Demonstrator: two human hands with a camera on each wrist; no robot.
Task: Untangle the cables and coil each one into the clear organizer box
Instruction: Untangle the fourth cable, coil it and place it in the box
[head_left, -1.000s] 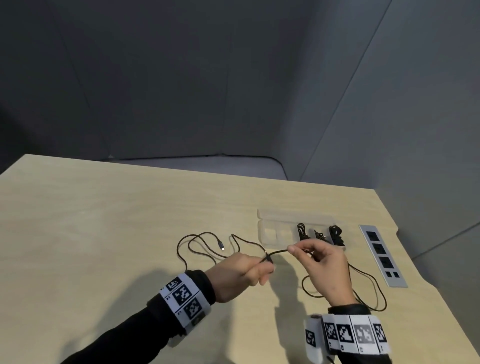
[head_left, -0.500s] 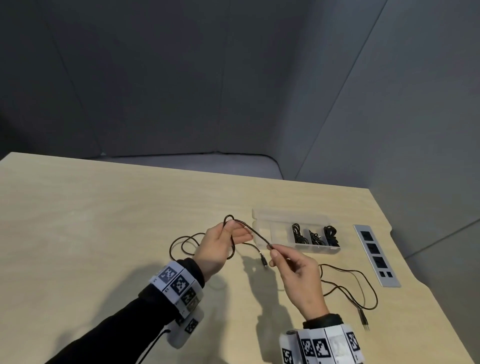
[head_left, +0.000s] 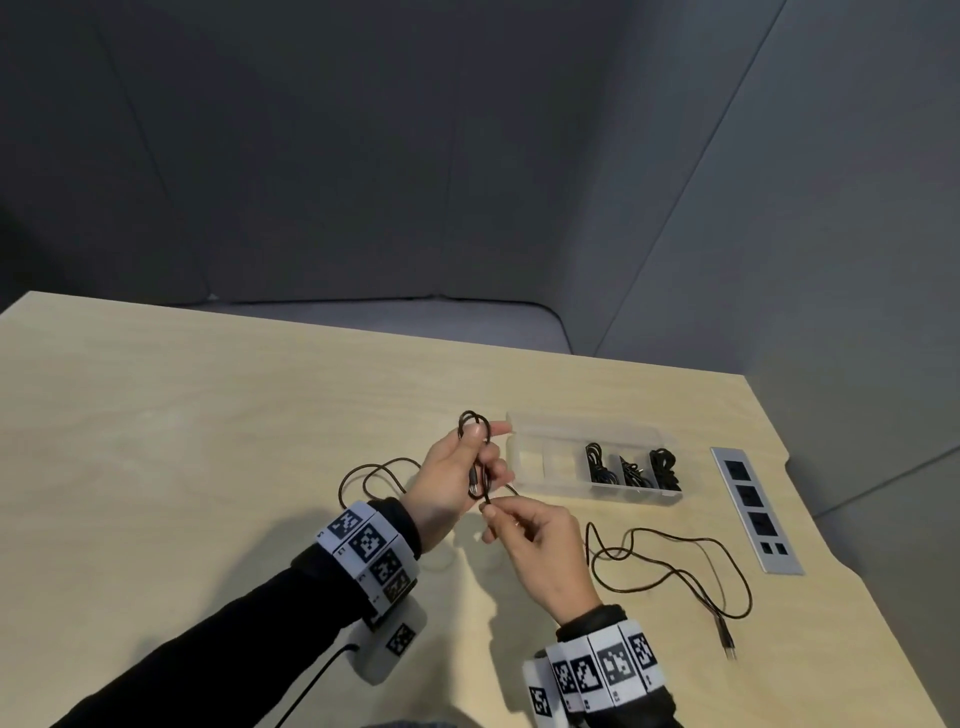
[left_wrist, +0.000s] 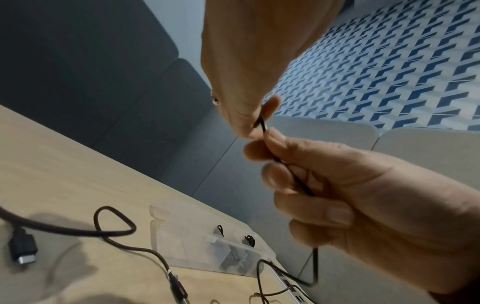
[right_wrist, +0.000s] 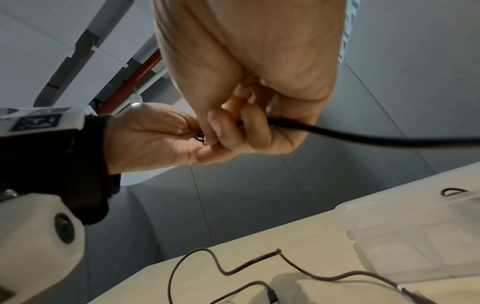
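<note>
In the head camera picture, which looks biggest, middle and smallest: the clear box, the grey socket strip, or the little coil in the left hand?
1. clear organizer box
2. socket strip, shorter and narrower than the box
3. cable coil in the left hand, plainly smallest though held up nearer the camera

Light wood table (head_left: 208, 415), grey padded walls (head_left: 363, 156) (seamed panels), grey bench (head_left: 363, 317) behind.

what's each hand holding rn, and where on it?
Both hold one black cable. Left hand holds the small coil at its plug end; right hand pinches the run just below the coil.
</note>
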